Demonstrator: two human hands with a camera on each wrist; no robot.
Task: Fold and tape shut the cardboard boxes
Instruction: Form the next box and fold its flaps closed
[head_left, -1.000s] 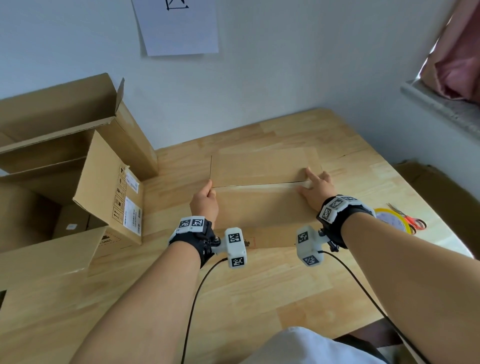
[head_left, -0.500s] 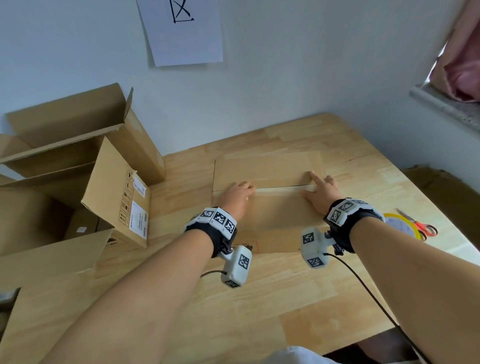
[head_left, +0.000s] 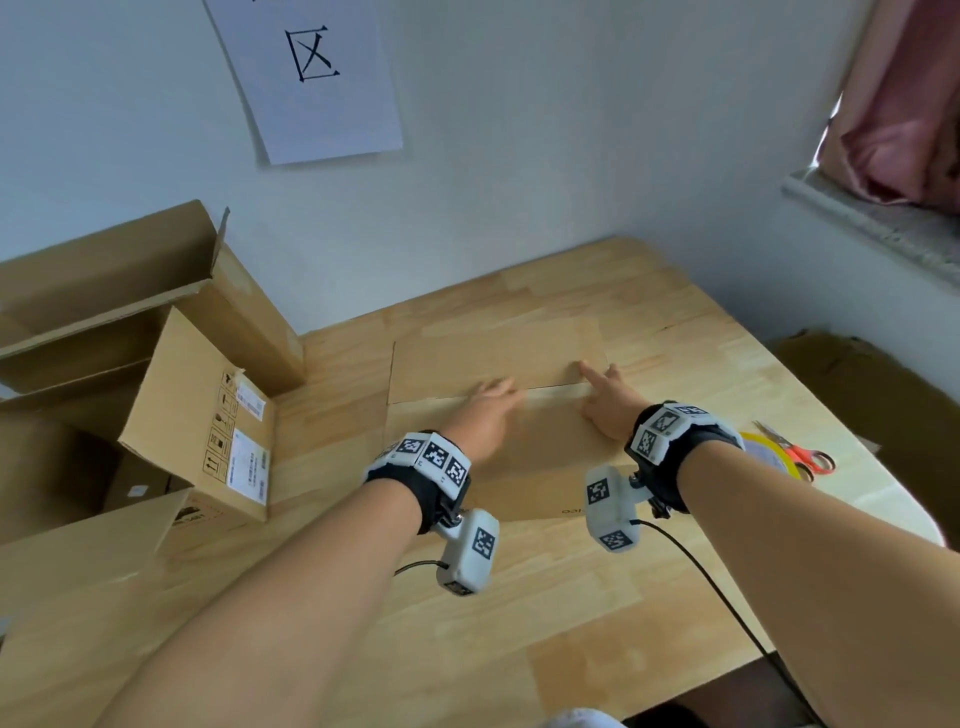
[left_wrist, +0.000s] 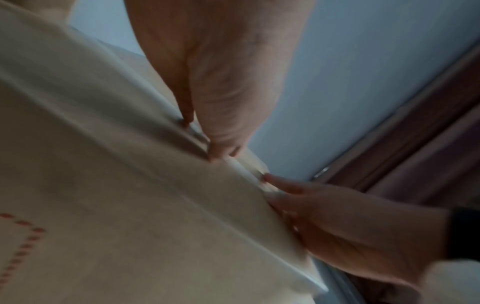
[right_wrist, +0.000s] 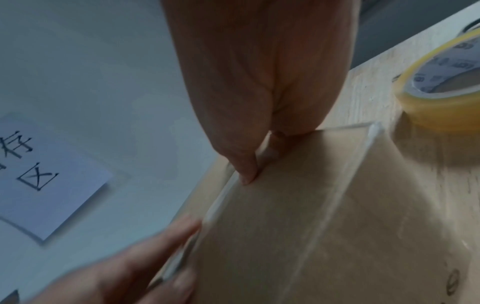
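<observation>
Pale wall (head_left: 519, 156) rises behind a light wooden table (head_left: 571, 597), and a white sheet of paper (head_left: 311, 78) pinned to it carries a large black character, 区; the right wrist view shows a second character, 存, above it. Off to the left stand open cardboard boxes (head_left: 130, 338), one with a flap bearing white shipping labels (head_left: 249, 467) and a column of handling symbols too small to read.

At the middle of the table sits the cardboard box (head_left: 519, 452) being closed, its two top flaps folded flat so that they meet along a seam (head_left: 550, 391) running left to right. Some small dark lettering shows on its near side by the right wrist camera, too small to make out, and the left wrist view shows a dotted red mark on the cardboard, blurred.

Lying palm down on the near flap, the left hand (head_left: 485, 421) has its fingers stretched out and close together, the tips at the seam. At the seam's right end the right hand (head_left: 608, 402) presses down with its forefinger extended; the other fingers look loosely bent on the flap. Neither hand grips anything.

Right of the box, a roll of yellowish tape (right_wrist: 446, 86) lies flat with printed writing inside its core, unreadable, and orange-handled scissors (head_left: 800, 454) lie just beyond it.
</observation>
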